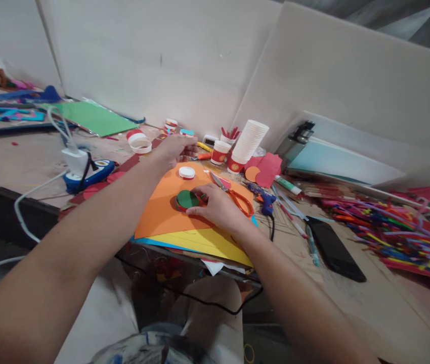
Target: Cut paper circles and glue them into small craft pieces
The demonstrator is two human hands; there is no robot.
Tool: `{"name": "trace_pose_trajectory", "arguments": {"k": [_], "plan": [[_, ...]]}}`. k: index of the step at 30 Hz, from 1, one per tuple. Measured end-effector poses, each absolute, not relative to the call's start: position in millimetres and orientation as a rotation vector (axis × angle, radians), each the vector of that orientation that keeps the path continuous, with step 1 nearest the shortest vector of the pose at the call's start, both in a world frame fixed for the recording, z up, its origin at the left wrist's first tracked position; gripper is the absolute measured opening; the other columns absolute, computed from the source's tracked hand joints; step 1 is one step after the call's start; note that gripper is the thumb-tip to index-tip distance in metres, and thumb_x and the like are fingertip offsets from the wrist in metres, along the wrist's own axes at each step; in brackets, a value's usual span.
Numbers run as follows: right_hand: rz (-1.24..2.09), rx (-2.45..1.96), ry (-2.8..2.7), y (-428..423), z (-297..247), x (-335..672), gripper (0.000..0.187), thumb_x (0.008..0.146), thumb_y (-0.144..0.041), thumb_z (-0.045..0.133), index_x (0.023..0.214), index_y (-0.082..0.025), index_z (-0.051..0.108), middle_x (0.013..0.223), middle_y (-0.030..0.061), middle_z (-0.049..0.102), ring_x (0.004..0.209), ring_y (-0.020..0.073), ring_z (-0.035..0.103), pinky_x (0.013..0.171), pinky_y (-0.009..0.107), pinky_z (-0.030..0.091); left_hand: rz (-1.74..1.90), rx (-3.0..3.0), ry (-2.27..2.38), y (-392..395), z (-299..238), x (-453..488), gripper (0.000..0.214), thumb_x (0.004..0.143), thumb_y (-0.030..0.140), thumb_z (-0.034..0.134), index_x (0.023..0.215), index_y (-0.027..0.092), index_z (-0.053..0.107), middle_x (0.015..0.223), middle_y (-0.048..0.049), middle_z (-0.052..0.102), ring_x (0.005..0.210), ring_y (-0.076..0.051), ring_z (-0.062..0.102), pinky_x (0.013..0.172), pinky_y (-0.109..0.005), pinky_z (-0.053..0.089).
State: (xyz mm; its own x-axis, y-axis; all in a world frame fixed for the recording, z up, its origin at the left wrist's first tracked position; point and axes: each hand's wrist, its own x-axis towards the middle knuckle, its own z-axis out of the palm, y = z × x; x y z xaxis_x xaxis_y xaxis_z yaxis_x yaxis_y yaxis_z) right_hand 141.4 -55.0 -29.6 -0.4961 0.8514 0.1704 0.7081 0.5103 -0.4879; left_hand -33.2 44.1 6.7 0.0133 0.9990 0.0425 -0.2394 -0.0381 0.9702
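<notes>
My right hand (pixel 217 206) lies on the orange paper sheet (pixel 162 205), fingertips pressing the edge of a green paper disc (pixel 186 199) that sits over a red disc. My left hand (pixel 175 149) reaches far back across the sheet, fingers curled near a small cup piece with a teal top (pixel 186 132); whether it grips anything is hidden. A white round lid (pixel 186 172) rests on the orange sheet between my hands. Orange-handled scissors (pixel 233 194) lie just right of my right hand. Yellow and blue sheets show under the orange one.
A stack of white paper cups (pixel 251 139) and red-banded cups (pixel 220 151) stand at the back. A blue glue gun (pixel 264 198), glue stick (pixel 288 185), black phone (pixel 334 248) and a pile of coloured pipe cleaners (pixel 397 230) lie right. A power strip with charger (pixel 82 169) and green paper (pixel 93 117) lie left.
</notes>
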Motion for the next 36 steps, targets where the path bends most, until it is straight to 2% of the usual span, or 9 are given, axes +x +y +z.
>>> {"name": "trace_pose_trajectory", "arguments": {"k": [7,15,36], "plan": [[0.452,-1.344,-2.362,-59.5,-26.8,139.2,0.044,0.072,-0.042,0.082,0.107,-0.018,0.068,0.103,0.0067,0.059,0.094,0.0178,0.055,0.081,0.03,0.043,1.285,1.097,0.978,45.6,2.0,-30.5,0.013,0.083,0.021,0.062,0.073,0.012,0.062,0.062,-0.0016,0.064,0.05,-0.007,0.057,0.048,-0.02,0.036],[0.44,-1.348,-2.376,-58.5,-28.5,140.0,0.043,0.072,-0.044,0.081,0.106,-0.02,0.068,0.1,0.0052,0.059,0.09,0.017,0.055,0.078,0.029,0.043,1.274,1.114,0.984,46.4,-0.5,-27.6,0.015,0.079,0.024,0.069,0.071,0.013,0.061,0.064,-0.0028,0.065,0.051,-0.008,0.056,0.048,-0.02,0.036],[0.418,-1.337,-2.39,-59.7,-26.4,139.0,0.036,0.075,-0.045,0.077,0.099,-0.019,0.067,0.095,0.0043,0.058,0.089,0.017,0.054,0.077,0.029,0.041,1.172,1.174,1.003,38.8,1.2,-22.7,0.022,0.086,0.023,0.061,0.066,0.014,0.06,0.064,-0.0026,0.064,0.053,-0.007,0.054,0.049,-0.02,0.034]]}}
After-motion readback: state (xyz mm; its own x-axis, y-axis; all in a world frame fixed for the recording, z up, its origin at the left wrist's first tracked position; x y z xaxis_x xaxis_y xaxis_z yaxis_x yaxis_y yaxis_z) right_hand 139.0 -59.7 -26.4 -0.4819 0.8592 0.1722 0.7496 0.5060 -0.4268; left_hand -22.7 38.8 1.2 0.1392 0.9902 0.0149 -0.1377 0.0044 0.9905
